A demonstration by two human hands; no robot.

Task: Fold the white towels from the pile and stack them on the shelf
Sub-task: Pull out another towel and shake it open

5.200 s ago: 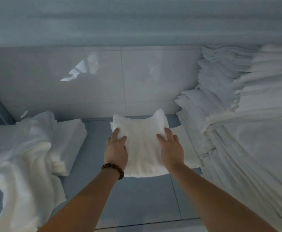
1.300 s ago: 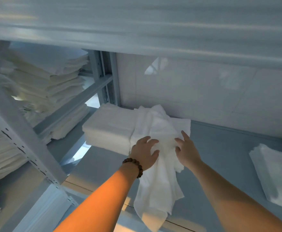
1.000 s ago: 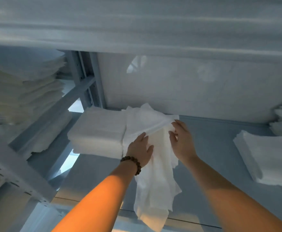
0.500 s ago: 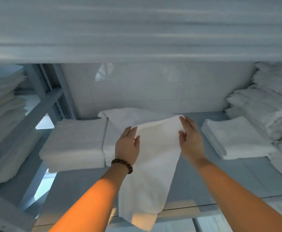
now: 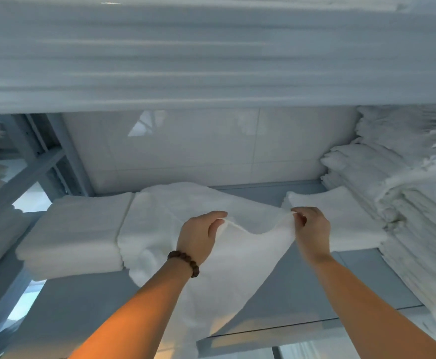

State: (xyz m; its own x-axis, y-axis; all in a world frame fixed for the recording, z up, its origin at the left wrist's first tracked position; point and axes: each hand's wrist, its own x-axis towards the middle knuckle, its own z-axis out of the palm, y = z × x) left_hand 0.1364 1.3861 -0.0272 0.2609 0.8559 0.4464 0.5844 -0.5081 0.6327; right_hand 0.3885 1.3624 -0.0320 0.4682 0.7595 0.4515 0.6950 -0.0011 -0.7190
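A loose white towel (image 5: pixel 240 265) hangs from both my hands over the grey shelf (image 5: pixel 302 291), its lower end drooping past the shelf's front edge. My left hand (image 5: pixel 201 235), with a bead bracelet on the wrist, pinches the towel's upper edge at the left. My right hand (image 5: pixel 311 229) pinches the same edge at the right, and the edge sags between them. The towel's far part lies over the pile (image 5: pixel 160 211) behind my left hand. A folded stack (image 5: pixel 79 234) sits at the left. A single folded towel (image 5: pixel 341 224) lies at the right.
A tall pile of folded towels (image 5: pixel 406 203) fills the right end of the shelf. The upper shelf's underside (image 5: pixel 211 60) hangs low overhead. A white tiled wall (image 5: pixel 206 151) closes the back. A grey metal upright (image 5: pixel 56 156) stands at the left, more towels beyond it.
My hands have moved apart along the towel's upper edge, spreading it wider, and the view has shifted right. Five seconds ago both hands pressed a folded towel onto the shelf.
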